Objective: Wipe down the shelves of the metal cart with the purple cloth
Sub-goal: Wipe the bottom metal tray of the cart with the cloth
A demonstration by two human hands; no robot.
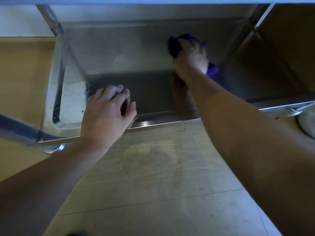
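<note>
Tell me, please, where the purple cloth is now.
In the head view, the purple cloth is under the right hand on the right side of the metal shelf, toward its back.

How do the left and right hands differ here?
Left hand sits at the front edge of the shelf, fingers loosely curled, no cloth; right hand reaches deeper, gripping the purple cloth. Left hand looks sharp; right hand is motion-blurred. Both are bare and over the same shelf.

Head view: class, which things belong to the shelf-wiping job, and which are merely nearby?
Job: purple cloth; right hand gripping it; cart shelf; dark specks on its left side.
Nearby: wooden floor; pale rounded object at the right edge.
</note>
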